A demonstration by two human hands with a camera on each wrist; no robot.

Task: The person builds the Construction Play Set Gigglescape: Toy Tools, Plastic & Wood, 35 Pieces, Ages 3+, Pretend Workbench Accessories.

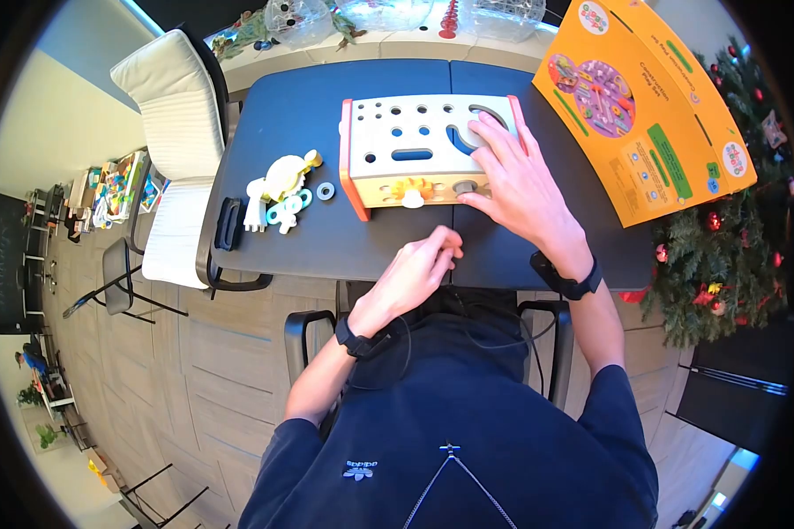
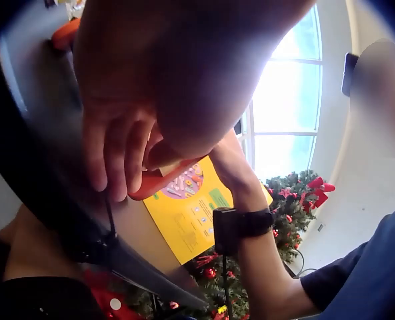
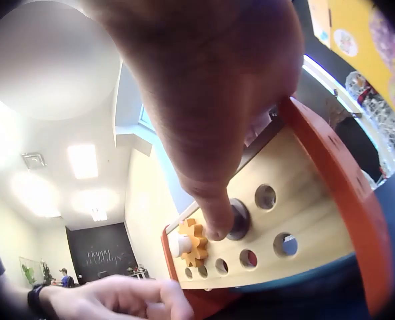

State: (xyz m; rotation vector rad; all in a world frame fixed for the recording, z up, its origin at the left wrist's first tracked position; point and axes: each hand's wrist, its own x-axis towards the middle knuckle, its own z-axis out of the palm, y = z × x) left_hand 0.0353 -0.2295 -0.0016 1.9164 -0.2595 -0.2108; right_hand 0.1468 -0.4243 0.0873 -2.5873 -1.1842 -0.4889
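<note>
A toy workbench [image 1: 419, 137] with a white holed top, wooden front and red ends stands on the dark table. The right hand [image 1: 525, 189] grips its right part, fingers over the top and right end, thumb at the front. In the right wrist view that thumb touches a grey knob [image 3: 239, 219], beside an orange gear [image 3: 195, 243] with a white knob [image 3: 181, 245]. Short of the workbench, the left hand [image 1: 415, 269] hovers with fingers loosely bent, holding nothing visible; its fingers hang down in the left wrist view.
Left of the workbench lie a pile of yellow, white and green toy parts [image 1: 282, 181], a grey ring [image 1: 325, 191] and a black object [image 1: 229, 223]. A large orange box [image 1: 631, 167] is at the right, with a decorated tree [image 1: 715, 264] beyond it. A white cushioned chair [image 1: 181, 220] stands left.
</note>
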